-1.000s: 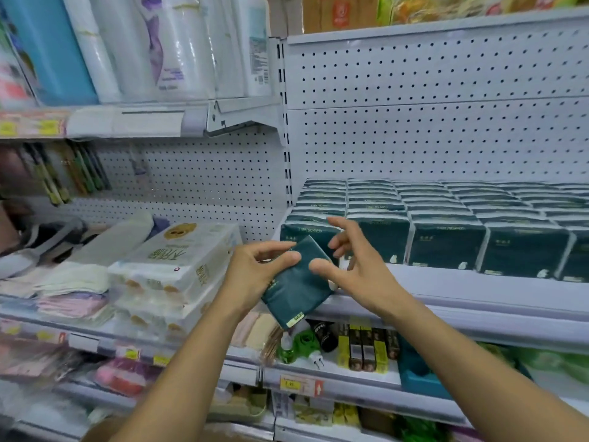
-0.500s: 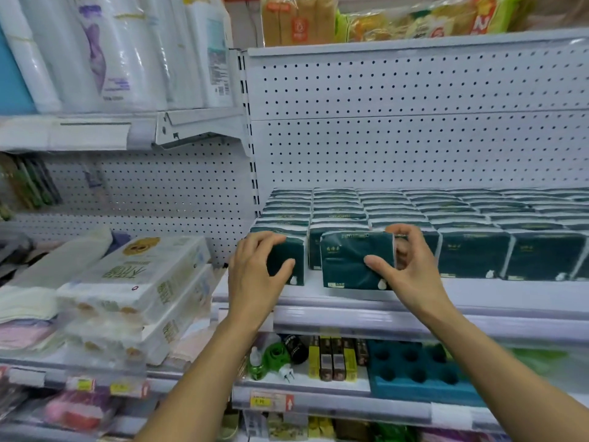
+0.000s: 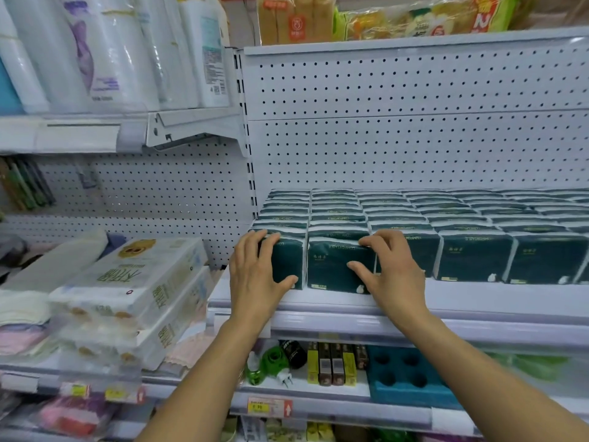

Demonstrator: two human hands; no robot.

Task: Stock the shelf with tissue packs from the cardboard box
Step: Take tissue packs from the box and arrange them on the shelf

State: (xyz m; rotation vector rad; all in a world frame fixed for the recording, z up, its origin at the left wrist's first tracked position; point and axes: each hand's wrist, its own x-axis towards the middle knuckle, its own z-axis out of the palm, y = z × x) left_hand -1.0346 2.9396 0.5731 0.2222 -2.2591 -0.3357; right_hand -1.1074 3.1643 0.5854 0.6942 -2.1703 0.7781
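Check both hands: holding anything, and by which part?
Left hand grips the front-left dark green tissue pack by its left end. Right hand grips the neighbouring tissue pack by its right end.

Both forearms are bare up to the frame edge, and left hand and right hand wear nothing.

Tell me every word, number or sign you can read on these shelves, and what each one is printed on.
"COMFORTABLE": along the top edge of the dark green tissue packs; only partly clear.
"2": large white digit on the snack bag, top shelf.
Up arrow, white on red: on the price tag of the lower shelf; its digits are too blurred.
Large green characters on the white tissue bundle: legible shapes, not readable to me.
Barcode label on the white roll pack: too small.
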